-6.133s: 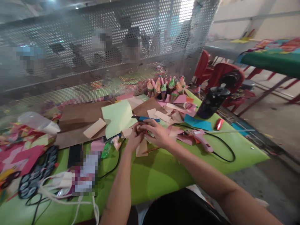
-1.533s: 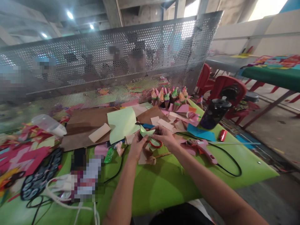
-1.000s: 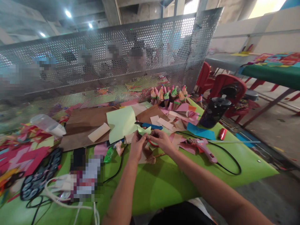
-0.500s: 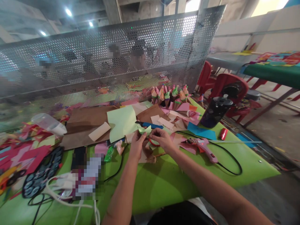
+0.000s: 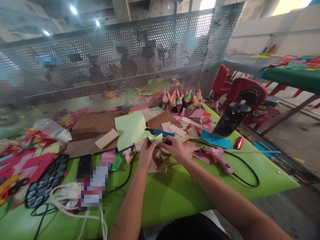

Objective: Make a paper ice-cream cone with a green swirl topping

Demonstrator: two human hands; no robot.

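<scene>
Perforated metal panel stands along the far edge of a green tabletop, with blurred figures behind it and red chairs off to the right. Over the middle of the tabletop, the left hand pinches a small piece of folded green paper between thumb and fingers, its pale points rising above the grip. Just beside it, the right hand has its thumb and fingertips drawn together near the paper's right side; whether they grip anything cannot be told. Under the right hand shows a red curved thing, partly hidden.

Beyond the hands lies a blue cutter, next to cream paper strips and a large pale green sheet, which overlaps brown paper. A beige paper roll rests on the brown paper. Near the panel, paper cones with swirled tops stand in a cluster. To the right are a pink glue gun with its black cord, a piece of blue paper, a small red cylinder and a dark tumbler.
</scene>
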